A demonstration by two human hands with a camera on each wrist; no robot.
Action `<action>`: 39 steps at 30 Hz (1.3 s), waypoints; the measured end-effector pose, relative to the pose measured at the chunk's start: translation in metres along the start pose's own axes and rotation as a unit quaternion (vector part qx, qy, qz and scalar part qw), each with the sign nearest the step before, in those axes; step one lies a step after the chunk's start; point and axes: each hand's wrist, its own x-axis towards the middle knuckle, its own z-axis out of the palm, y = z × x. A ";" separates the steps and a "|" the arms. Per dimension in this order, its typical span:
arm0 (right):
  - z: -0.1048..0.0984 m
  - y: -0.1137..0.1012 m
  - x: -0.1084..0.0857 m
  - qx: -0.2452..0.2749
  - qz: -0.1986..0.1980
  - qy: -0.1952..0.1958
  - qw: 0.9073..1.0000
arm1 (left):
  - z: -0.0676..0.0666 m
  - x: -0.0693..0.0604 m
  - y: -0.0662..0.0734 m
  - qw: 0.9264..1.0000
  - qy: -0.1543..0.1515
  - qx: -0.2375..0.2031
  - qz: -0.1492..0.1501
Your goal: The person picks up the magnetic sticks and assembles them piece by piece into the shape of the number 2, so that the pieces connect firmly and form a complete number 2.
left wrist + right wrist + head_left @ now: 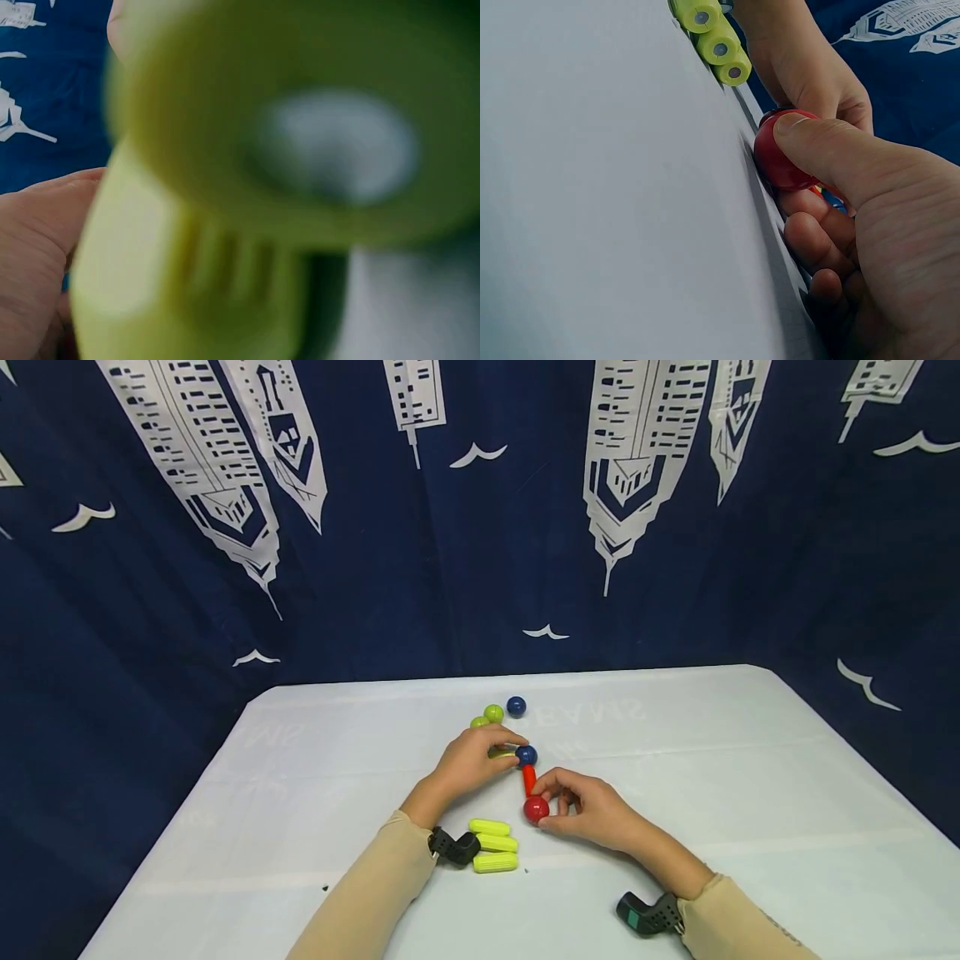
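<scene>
My left hand [472, 760] pinches a blue ball [527, 756] between thumb and fingertips. Below that ball, a red rod [529, 779] runs to a red ball [536, 810], which my right hand [596, 810] grips with thumb and fingers. A yellow-green piece [501, 753] shows partly under the left hand; the rest of it is hidden. In the right wrist view the thumb presses on the red ball [784, 154], close above the white table. Large blurred yellow-green rods [127, 247] cover most of the left wrist view.
Three yellow-green rods [495, 843] lie side by side near the left wrist, their ends showing grey centres in the right wrist view. Farther back are green balls [493, 713] and another blue ball [516, 707]. A dark blue printed curtain [450, 568] hangs behind the white table [300, 777].
</scene>
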 end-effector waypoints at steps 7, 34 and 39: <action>0.001 0.000 0.000 -0.004 -0.002 0.003 1.000 | 0.002 -0.002 -0.003 1.000 0.007 -0.001 -0.004; -0.001 0.001 0.000 -0.003 -0.028 -0.008 1.000 | -0.002 -0.004 -0.003 0.998 0.044 -0.044 -0.010; -0.001 0.002 0.000 -0.003 -0.018 -0.008 1.000 | -0.012 -0.010 -0.001 0.993 0.110 -0.047 0.008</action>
